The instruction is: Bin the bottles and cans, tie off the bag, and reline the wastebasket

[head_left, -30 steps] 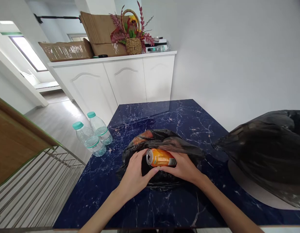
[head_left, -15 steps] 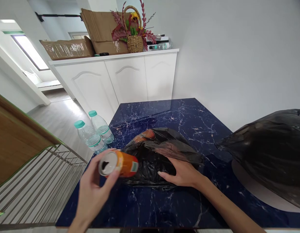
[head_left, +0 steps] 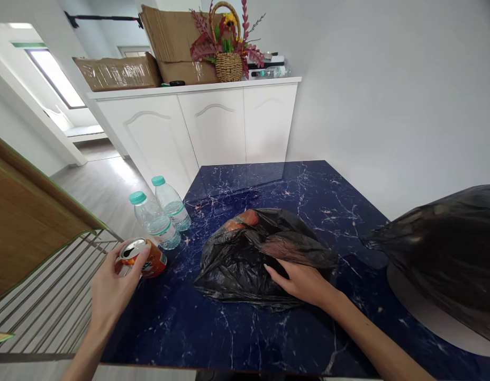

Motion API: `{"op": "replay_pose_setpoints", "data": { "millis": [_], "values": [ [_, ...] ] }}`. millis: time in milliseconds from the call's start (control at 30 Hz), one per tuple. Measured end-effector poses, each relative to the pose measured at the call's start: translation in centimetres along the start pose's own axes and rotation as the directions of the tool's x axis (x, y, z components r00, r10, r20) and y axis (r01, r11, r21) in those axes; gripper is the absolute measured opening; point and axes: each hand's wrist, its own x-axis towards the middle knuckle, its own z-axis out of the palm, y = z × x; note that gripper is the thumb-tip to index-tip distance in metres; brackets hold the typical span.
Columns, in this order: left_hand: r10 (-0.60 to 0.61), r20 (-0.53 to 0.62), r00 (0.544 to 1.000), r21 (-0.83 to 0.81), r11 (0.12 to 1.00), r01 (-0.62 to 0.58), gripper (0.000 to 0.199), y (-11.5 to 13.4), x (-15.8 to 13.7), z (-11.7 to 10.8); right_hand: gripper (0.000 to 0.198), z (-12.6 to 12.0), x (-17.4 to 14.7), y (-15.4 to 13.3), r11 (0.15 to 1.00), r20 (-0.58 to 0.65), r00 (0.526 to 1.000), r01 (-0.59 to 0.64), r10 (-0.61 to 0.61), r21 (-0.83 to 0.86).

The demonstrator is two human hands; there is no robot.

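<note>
Clasping an orange can (head_left: 154, 260) at near left with the left hand (head_left: 113, 280), touching a black bag (head_left: 233, 264) with the right hand (head_left: 302, 280), thumb and fingers apart.

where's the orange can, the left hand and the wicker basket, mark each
Orange can (head_left: 153, 262), head view: its printed side.
Left hand (head_left: 112, 280), head view: back of hand.
Wicker basket (head_left: 229, 67), head view: its woven body.

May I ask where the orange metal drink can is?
In the head view, the can is at the left edge of the blue marbled tabletop, in the left hand, beside the nearer teal-capped clear plastic bottle.
</note>
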Motion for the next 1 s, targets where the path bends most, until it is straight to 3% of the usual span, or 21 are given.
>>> {"op": "replay_pose_setpoints", "data": {
  "millis": [133, 200, 267, 333, 367, 400, 433, 467, 533, 600, 633, 700, 833, 1000],
  "values": [
    [-0.008, 0.023, 1.000, -0.099, 0.995, 0.011, 0.073, -0.1, 0.2, 0.6, 0.049, 0.4, -0.1, 0.2, 1.000, -0.012, 1.000, -0.006, 0.006, 0.003],
    [0.074, -0.091, 0.993, -0.060, 0.995, -0.080, 0.079, 0.2, -0.3, 0.8, 0.050, 0.4, -0.1, 0.2, 1.000, -0.023, 1.000, -0.007, 0.007, -0.015],
    [0.221, -0.330, 0.918, 0.036, 0.974, -0.222, 0.077, 1.0, -1.6, 1.1, 0.050, 0.4, 0.1, 0.2, 0.999, -0.036, 0.999, -0.006, 0.005, -0.039],
    [0.413, -0.462, 0.785, 0.111, 0.905, -0.411, 0.053, 2.5, -3.6, 1.4, 0.051, 0.5, 0.2, 0.3, 0.998, -0.045, 0.999, -0.004, 0.001, -0.059],
    [0.511, -0.412, 0.754, 0.098, 0.848, -0.521, 0.037, 3.5, -4.7, 1.5, 0.054, 0.5, 0.3, 0.4, 0.998, -0.046, 0.999, -0.002, -0.001, -0.067],
    [0.619, -0.290, 0.730, 0.019, 0.766, -0.643, 0.020, 4.8, -5.8, 1.8, 0.057, 0.6, 0.3, 0.4, 0.997, -0.048, 0.999, 0.001, -0.005, -0.075],
    [0.707, -0.096, 0.701, -0.118, 0.691, -0.713, 0.016, 6.2, -6.9, 2.1, 0.062, 0.7, 0.3, 0.5, 0.996, -0.052, 0.999, 0.004, -0.009, -0.086],
    [0.772, 0.092, 0.629, -0.261, 0.629, -0.733, 0.021, 7.7, -7.8, 2.5, 0.067, 0.8, 0.4, 0.5, 0.995, -0.056, 0.998, 0.004, -0.009, -0.102],
    [0.831, 0.353, 0.431, -0.434, 0.553, -0.711, 0.034, 10.6, -9.2, 3.7, 0.076, 0.9, 0.4, 0.6, 0.990, -0.061, 0.998, -0.004, -0.004, -0.143],
    [0.843, 0.448, 0.296, -0.486, 0.508, -0.711, 0.045, 12.9, -9.7, 5.5, 0.083, 0.8, 0.5, 0.6, 0.982, -0.064, 0.998, -0.018, 0.006, -0.189],
    [0.848, 0.457, 0.268, -0.479, 0.488, -0.730, 0.049, 13.7, -9.7, 6.6, 0.085, 0.7, 0.5, 0.6, 0.978, -0.067, 0.998, -0.026, 0.012, -0.208],
    [0.854, 0.442, 0.274, -0.412, 0.465, -0.783, 0.052, 14.5, -9.1, 8.7, 0.086, 0.5, 0.6, 0.5, 0.971, -0.087, 0.996, -0.047, 0.027, -0.233],
    [0.828, 0.375, 0.416, -0.196, 0.510, -0.838, 0.052, 14.3, -6.6, 11.6, 0.083, -0.2, 0.8, 0.6, 0.965, -0.145, 0.985, -0.129, 0.097, -0.230],
    [0.701, 0.419, 0.577, 0.072, 0.608, -0.791, 0.039, 14.0, -2.5, 12.1, 0.079, -0.4, 0.8, 0.6, 0.959, -0.232, 0.960, -0.202, 0.154, -0.198]
  ]
}}
